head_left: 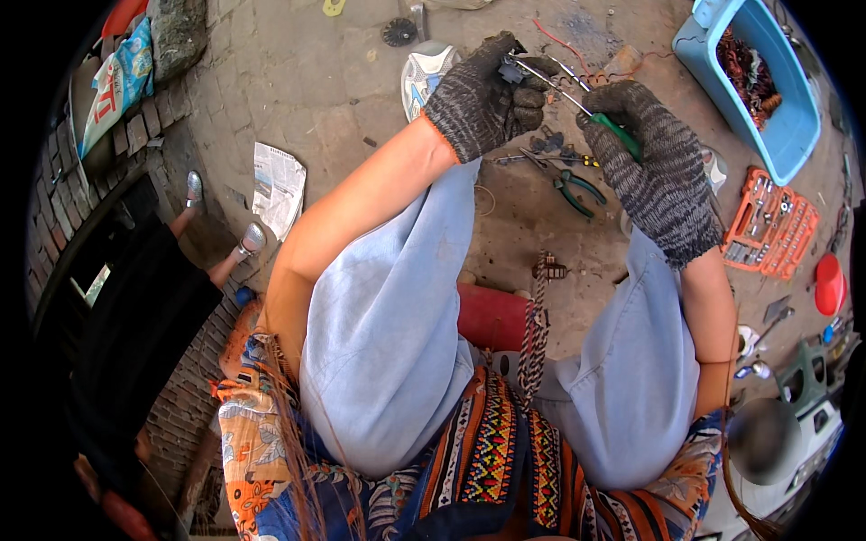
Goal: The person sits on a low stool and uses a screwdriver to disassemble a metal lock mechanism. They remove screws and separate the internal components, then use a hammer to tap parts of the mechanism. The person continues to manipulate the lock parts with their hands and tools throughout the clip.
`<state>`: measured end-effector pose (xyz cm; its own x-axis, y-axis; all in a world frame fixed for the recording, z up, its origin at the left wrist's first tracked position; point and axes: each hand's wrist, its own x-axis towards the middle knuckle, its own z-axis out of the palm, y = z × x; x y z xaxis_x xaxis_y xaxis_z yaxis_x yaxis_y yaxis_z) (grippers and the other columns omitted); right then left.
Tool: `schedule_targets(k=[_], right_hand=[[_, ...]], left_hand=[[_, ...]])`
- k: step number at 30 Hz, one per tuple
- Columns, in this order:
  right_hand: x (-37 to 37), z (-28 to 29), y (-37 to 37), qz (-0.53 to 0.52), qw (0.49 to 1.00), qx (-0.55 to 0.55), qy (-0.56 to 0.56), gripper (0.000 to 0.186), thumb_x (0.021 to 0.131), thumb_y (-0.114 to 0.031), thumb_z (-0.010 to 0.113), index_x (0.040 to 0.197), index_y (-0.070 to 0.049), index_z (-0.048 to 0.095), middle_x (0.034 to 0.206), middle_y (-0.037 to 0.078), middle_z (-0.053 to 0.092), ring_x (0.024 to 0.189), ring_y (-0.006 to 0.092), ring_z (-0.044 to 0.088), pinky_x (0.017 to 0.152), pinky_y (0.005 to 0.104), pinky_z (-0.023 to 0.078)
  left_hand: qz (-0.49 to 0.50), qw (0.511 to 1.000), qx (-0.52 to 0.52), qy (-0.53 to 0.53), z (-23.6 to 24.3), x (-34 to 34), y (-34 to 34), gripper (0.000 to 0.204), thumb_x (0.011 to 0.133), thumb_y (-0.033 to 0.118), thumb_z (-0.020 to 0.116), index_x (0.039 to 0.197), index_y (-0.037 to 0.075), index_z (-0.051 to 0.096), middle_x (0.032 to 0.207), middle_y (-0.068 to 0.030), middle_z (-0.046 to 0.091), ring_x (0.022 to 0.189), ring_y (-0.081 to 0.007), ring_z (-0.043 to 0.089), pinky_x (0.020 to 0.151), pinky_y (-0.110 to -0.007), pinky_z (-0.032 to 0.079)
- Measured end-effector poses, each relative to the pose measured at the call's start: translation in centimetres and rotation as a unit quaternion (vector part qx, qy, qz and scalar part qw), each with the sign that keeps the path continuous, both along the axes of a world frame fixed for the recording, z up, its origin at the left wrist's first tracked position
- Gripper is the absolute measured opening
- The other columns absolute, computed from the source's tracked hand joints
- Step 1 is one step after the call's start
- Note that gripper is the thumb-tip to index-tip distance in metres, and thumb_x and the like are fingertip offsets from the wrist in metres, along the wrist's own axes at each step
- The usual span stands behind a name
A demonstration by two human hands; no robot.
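My left hand (487, 101), in a dark grey knit glove, is closed around a small dark part (511, 70) that its fingers partly cover. My right hand (657, 171), gloved the same way, grips the green handle of a screwdriver (619, 135). The screwdriver's metal shaft points up and left, its tip at the dark part. A second thin metal rod shows beside the shaft; I cannot tell what it belongs to. Below the hands, pliers with green-and-black handles (577, 192) lie on the ground, near a tool with yellow on its handle (577, 159).
A light blue bin (783, 135) with reddish wire stands at the far right, above an orange socket-set case (769, 225) and a red bowl (830, 285). Newspaper (278, 187) lies at left, near another person in dark clothes (135, 307). A thin red wire (564, 42) trails beyond my hands.
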<state>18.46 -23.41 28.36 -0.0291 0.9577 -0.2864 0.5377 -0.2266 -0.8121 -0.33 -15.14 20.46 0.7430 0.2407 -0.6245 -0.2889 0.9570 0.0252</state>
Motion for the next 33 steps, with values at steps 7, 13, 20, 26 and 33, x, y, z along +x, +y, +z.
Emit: schedule_targets(k=[7,13,20,26,33], right_hand=[[0.0,-0.2,0.0,0.03,0.999,0.019,-0.025,0.023,0.084,-0.018,0.058,0.103,-0.006,0.057,0.093,0.016,0.061,0.086,0.0322,0.06,0.078,0.0378,0.047],[-0.1,-0.6,0.1,0.047,0.998,0.033,-0.039,0.023,0.084,-0.019,0.057,0.103,-0.005,0.057,0.093,0.017,0.06,0.086,0.033,0.059,0.077,0.0385,0.047],[-0.1,-0.7,0.2,0.034,0.999,-0.004,-0.009,0.024,0.085,-0.021,0.056,0.103,-0.005,0.057,0.093,0.018,0.06,0.087,0.0343,0.059,0.077,0.04,0.046],[0.8,-0.8,0.5,0.092,0.995,-0.011,-0.03,0.025,0.085,-0.011,0.058,0.108,-0.001,0.058,0.102,0.014,0.061,0.089,0.0245,0.062,0.078,0.0323,0.048],[2.4,-2.0,0.5,0.134,0.986,-0.041,0.09,0.034,0.081,-0.015,0.057,0.113,-0.006,0.058,0.106,0.015,0.061,0.097,0.0283,0.06,0.084,0.0353,0.046]], left_hand=[[0.0,0.999,-0.009,0.051,-0.7,0.2,-0.1,0.055,0.091,0.04,0.047,0.116,-0.008,0.049,0.07,-0.0002,0.045,0.059,-0.0095,0.039,0.054,-0.023,0.037],[-0.002,0.996,-0.005,0.091,-0.8,0.1,-0.3,0.053,0.091,0.04,0.048,0.112,-0.008,0.051,0.07,-0.0011,0.046,0.059,-0.0098,0.038,0.053,-0.022,0.038],[-0.03,0.988,0.028,0.152,-0.7,0.3,-0.4,0.047,0.09,0.041,0.048,0.104,-0.003,0.058,0.068,-0.0006,0.052,0.057,-0.0102,0.043,0.054,-0.024,0.04],[-0.077,0.963,0.123,0.228,-0.5,0.4,-0.8,0.045,0.09,0.044,0.047,0.102,0.003,0.061,0.068,-0.0004,0.056,0.058,-0.0118,0.048,0.055,-0.029,0.043],[-0.113,0.945,0.209,0.224,-0.3,-0.6,-1.1,0.042,0.092,0.045,0.042,0.103,0.009,0.061,0.07,-0.0007,0.055,0.057,-0.0096,0.047,0.051,-0.024,0.04]])
